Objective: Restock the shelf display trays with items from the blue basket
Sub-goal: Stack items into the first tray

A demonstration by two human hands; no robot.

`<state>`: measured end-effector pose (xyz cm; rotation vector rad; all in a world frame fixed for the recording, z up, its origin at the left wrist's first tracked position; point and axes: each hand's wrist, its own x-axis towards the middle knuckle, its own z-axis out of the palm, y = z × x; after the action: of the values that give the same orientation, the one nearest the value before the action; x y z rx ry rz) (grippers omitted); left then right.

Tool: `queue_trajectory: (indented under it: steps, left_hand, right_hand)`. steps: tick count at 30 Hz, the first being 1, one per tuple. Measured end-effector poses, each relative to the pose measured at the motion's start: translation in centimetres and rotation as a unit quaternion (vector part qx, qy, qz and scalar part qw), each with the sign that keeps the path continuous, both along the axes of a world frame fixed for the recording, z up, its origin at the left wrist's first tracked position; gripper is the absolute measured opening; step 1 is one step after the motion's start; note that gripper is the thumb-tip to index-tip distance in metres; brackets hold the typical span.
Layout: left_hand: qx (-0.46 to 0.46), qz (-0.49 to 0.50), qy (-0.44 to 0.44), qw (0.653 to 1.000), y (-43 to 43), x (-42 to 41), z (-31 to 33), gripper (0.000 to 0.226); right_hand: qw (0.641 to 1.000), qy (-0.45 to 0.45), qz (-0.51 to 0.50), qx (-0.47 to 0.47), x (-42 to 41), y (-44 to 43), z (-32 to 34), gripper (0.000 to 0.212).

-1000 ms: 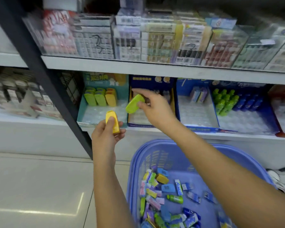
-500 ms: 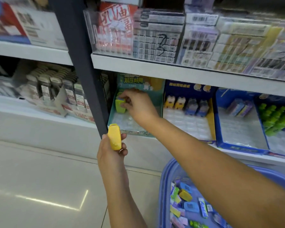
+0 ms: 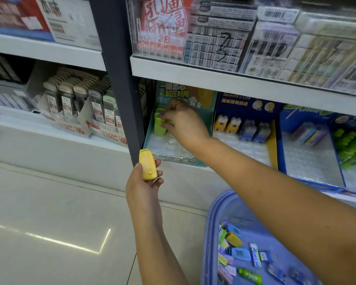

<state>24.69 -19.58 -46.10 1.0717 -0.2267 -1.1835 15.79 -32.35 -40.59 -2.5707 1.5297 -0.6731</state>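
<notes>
White shop shelving fills our head view above a pale tiled floor. Our right hand (image 3: 186, 125) reaches into the teal display tray (image 3: 179, 161), fingertips pinched on a lime-green case (image 3: 159, 127) near its back left corner. Our left hand (image 3: 145, 187) hangs just below the tray's front lip, fingers curled round an upright yellow case (image 3: 147, 165), rounded, with a small knob. Both look light, rigid and smooth, so we judge a pinch across the flat sides safest. Mixed items lie in the blue basket (image 3: 211, 223).
</notes>
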Motion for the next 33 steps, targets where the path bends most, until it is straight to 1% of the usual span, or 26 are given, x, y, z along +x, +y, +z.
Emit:
queue_trajectory:
  steps: [1, 2, 4, 6, 8, 9, 10, 12, 13, 14, 15, 16, 17, 19, 20, 21, 24, 26, 27, 28, 29, 30, 32, 33]
  left_hand:
    - [-0.001, -0.005, -0.004, 1.0, -0.1, 0.0, 0.0, 0.03]
    - [-0.003, -0.011, -0.007, 1.0, -0.1, -0.1, 0.1, 0.029]
    - [-0.016, -0.02, -0.013, 1.0, -0.1, -0.2, 0.3, 0.027]
    - [-0.028, -0.029, -0.023, 0.999, 0.1, -0.5, 0.8, 0.024]
    - [-0.037, -0.029, -0.03, 0.998, 0.3, -0.5, 1.5, 0.021]
    - [-0.042, -0.022, -0.031, 0.998, 0.4, -0.5, 1.8, 0.019]
    - [-0.045, -0.014, -0.032, 0.998, 0.5, -0.5, 2.1, 0.018]
    - [-0.047, -0.004, -0.034, 0.998, 0.8, -0.7, 2.4, 0.017]
    - [-0.043, -0.001, -0.035, 0.998, 0.9, -0.8, 2.4, 0.017]
    - [-0.04, 0.002, -0.038, 0.998, 1.0, -1.0, 2.3, 0.015]
    - [-0.042, 0.001, -0.042, 0.998, 1.1, -1.1, 2.3, 0.014]
    - [-0.053, -0.003, -0.042, 0.998, 1.0, -1.3, 2.3, 0.013]
    - [-0.068, -0.006, -0.037, 0.997, 0.9, -1.5, 2.4, 0.015]
    - [-0.1, -0.006, -0.016, 0.995, 0.4, -2.0, 2.8, 0.021]
    - [-0.109, -0.008, -0.015, 0.994, 0.2, -2.4, 2.9, 0.023]
    - [-0.112, -0.013, -0.023, 0.993, 0.0, -2.8, 3.1, 0.024]
    - [-0.105, -0.032, -0.062, 0.992, -0.6, -4.2, 3.7, 0.024]
    - [-0.104, -0.039, -0.096, 0.989, -1.0, -4.8, 3.9, 0.027]
    - [-0.103, -0.037, -0.119, 0.987, -1.2, -5.0, 4.0, 0.027]
    - [-0.094, -0.031, -0.161, 0.982, -1.3, -5.2, 4.1, 0.028]
    - [-0.078, -0.023, -0.23, 0.97, -1.5, -5.3, 4.0, 0.029]
    - [-0.055, -0.021, -0.317, 0.947, -1.5, -5.3, 3.9, 0.033]
    - [-0.006, -0.061, -0.488, 0.871, -1.5, -5.2, 3.5, 0.043]
    - [0.01, -0.104, -0.544, 0.833, -1.4, -5.2, 3.2, 0.045]
  right_hand:
    - [1.0, 0.017, 0.012, -0.006, 0.1, -0.2, 0.0, 0.022]
    - [1.0, 0.013, 0.019, -0.002, 0.4, -0.3, -0.1, 0.02]
    - [0.997, -0.061, -0.001, 0.039, 0.8, 0.0, 0.1, 0.011]
    - [0.989, -0.125, -0.023, 0.073, 0.9, 0.4, 0.2, 0.017]
    - [0.993, -0.081, -0.036, 0.075, 0.9, 0.4, 0.8, 0.016]
    - [0.995, -0.047, -0.04, 0.076, 0.8, 0.4, 1.1, 0.014]
    - [0.996, -0.003, -0.044, 0.076, 0.7, 0.5, 1.5, 0.018]
    - [0.994, 0.094, -0.02, 0.051, 0.4, 1.4, 1.9, 0.036]
    - [0.996, 0.076, -0.009, 0.045, 0.0, 2.2, 1.9, 0.043]
    - [0.998, 0.026, -0.008, 0.053, -0.3, 3.4, 1.5, 0.045]
    - [0.995, -0.05, -0.017, 0.08, -0.7, 4.7, 1.1, 0.042]
    - [0.981, -0.148, -0.029, 0.123, -1.3, 6.0, 0.6, 0.036]
    - [0.954, -0.236, -0.039, 0.182, -1.7, 7.3, 0.3, 0.031]
    - [0.881, -0.369, -0.039, 0.295, -2.9, 9.0, -0.4, 0.022]
    - [0.856, -0.407, -0.032, 0.317, -3.4, 9.4, -0.8, 0.019]
    - [0.843, -0.435, -0.03, 0.316, -4.0, 9.7, -0.8, 0.019]
    - [0.81, -0.505, -0.028, 0.297, -5.2, 9.4, -0.2, 0.017]
    - [0.795, -0.531, -0.011, 0.294, -5.6, 8.6, 0.5, 0.013]
    - [0.801, -0.529, -0.005, 0.281, -5.7, 8.1, 0.8, 0.012]
    - [0.818, -0.516, -0.006, 0.253, -5.8, 7.6, 1.1, 0.013]
    - [0.841, -0.496, -0.015, 0.217, -5.9, 6.9, 1.3, 0.015]
    - [0.864, -0.47, -0.03, 0.177, -6.0, 6.2, 1.4, 0.019]
    - [0.909, -0.395, -0.056, 0.117, -6.2, 4.8, 1.4, 0.021]
    - [0.929, -0.352, -0.057, 0.103, -6.2, 4.2, 1.3, 0.02]
